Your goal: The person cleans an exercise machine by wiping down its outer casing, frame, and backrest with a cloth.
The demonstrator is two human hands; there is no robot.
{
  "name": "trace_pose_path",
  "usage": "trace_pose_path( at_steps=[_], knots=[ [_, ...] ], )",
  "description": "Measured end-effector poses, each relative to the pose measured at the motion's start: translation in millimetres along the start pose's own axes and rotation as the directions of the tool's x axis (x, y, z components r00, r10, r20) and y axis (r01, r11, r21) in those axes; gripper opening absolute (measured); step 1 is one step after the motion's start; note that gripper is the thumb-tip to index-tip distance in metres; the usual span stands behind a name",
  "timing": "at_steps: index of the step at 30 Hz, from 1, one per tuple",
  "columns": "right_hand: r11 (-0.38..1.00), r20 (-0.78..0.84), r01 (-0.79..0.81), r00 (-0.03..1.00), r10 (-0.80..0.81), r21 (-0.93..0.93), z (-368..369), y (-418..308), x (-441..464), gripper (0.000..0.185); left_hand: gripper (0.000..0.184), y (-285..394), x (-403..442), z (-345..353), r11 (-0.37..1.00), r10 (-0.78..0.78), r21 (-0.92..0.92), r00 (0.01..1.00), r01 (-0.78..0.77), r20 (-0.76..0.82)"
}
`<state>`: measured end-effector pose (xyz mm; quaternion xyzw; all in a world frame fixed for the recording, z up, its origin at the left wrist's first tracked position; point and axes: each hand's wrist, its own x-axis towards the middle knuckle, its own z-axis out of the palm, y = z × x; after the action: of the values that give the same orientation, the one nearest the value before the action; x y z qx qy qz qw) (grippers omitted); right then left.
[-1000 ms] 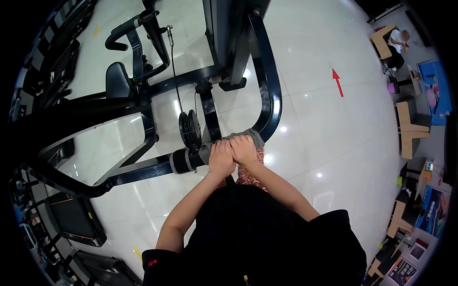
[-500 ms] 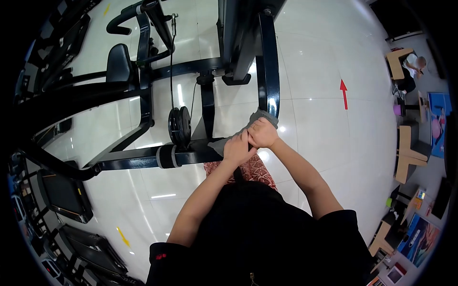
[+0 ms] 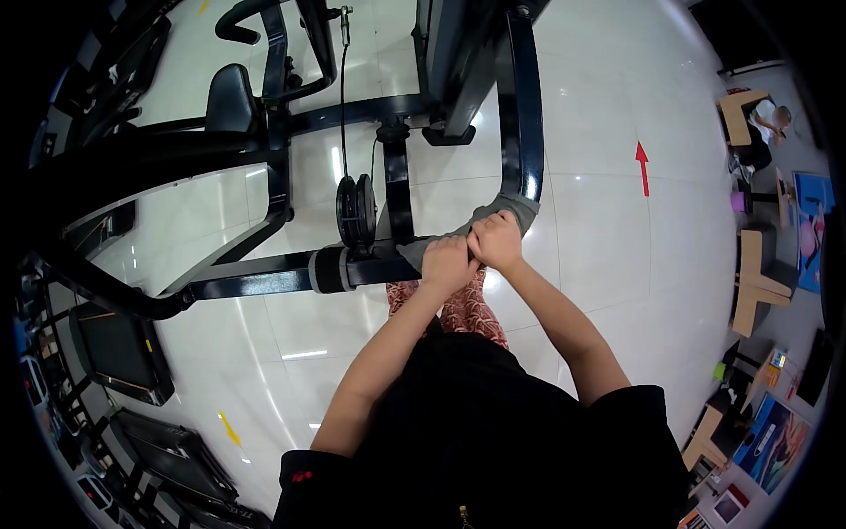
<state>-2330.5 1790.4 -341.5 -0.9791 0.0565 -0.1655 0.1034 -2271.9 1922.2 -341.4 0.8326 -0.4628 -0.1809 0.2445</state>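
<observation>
A grey cloth (image 3: 520, 208) lies draped along the dark metal frame (image 3: 251, 280) of a gym machine, at the corner where the low bar meets an upright. My left hand (image 3: 448, 264) is closed over the cloth and the bar. Close beside it, nearly touching, my right hand (image 3: 496, 240) grips the cloth nearer the corner. The undersides of both hands' fingers are hidden. Left of my hands, a black and grey band (image 3: 331, 270) wraps the bar, with a black pulley wheel (image 3: 356, 212) and its cable just above.
A padded seat (image 3: 231, 99) and curved handle (image 3: 236, 25) belong to the machine. Treadmills (image 3: 167, 454) line the left side. A red arrow (image 3: 642, 167) marks the tiled floor. Desks and chairs (image 3: 758, 282) stand at the right, where a person (image 3: 765, 128) sits.
The view has shifted, so the machine appears farther right and slightly higher. Both hands stay on the cloth, and my left hand has shifted slightly along the bar relative to my right.
</observation>
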Motion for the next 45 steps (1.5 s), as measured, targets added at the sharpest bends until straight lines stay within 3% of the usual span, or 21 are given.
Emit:
trace_pose_path(
  at_steps=[5,9,15,22,25,29,31,33,35,37,40,45],
  knots=[
    [0.982,-0.054,-0.183,0.982,0.182,-0.033,14,-44,-7,0.013,0.042,-27,-25,-23,0.995,0.091,0.05,0.996,-0.09,-0.019],
    [0.961,-0.131,-0.271,0.956,0.263,-0.048,28,-77,-4,0.012,0.051,-49,-44,-38,0.982,0.15,0.125,0.986,-0.141,-0.072],
    [0.954,-0.072,-0.297,0.952,0.298,0.03,35,-119,-1,0.019,0.059,-76,-69,-56,0.979,0.161,0.134,0.985,-0.152,-0.064],
    [0.99,-0.031,-0.128,0.991,0.13,0.065,32,-120,-7,0.044,0.059,-76,-79,-63,0.971,0.164,0.184,0.985,-0.151,-0.056],
    [0.993,0.073,0.003,0.997,-0.011,0.116,24,-99,-11,0.047,0.06,-69,-75,-59,0.973,0.15,0.192,0.983,-0.129,-0.101],
    [0.991,0.074,0.09,0.992,-0.098,0.099,19,-72,-18,0.049,0.059,-53,-61,-51,0.971,0.125,0.214,0.99,-0.109,-0.064],
    [0.991,0.052,0.1,0.993,-0.105,0.088,9,-51,-20,0.046,0.059,-38,-47,-43,0.982,0.072,0.172,0.996,-0.079,0.047],
    [0.98,0.143,0.134,0.978,-0.155,0.149,0,-23,-23,0.04,0.058,-25,-29,-31,0.971,0.099,0.211,0.993,-0.109,0.061],
    [0.969,0.111,0.202,0.969,-0.219,0.144,-9,12,-20,0.032,0.055,-14,-11,-13,0.977,0.125,0.159,0.984,-0.145,0.128],
    [0.911,0.142,0.394,0.901,-0.409,0.124,-16,45,-14,0.025,0.057,4,7,-1,0.976,0.116,0.165,0.981,-0.141,0.153],
    [0.858,0.144,0.491,0.848,-0.51,0.152,-24,82,2,0.022,0.056,27,29,13,0.999,-0.035,0.008,0.987,0.034,0.157],
    [0.759,0.108,0.622,0.755,-0.646,0.19,-30,110,20,0.023,0.057,46,46,21,0.98,-0.195,-0.014,0.969,0.199,0.151]
  ],
)
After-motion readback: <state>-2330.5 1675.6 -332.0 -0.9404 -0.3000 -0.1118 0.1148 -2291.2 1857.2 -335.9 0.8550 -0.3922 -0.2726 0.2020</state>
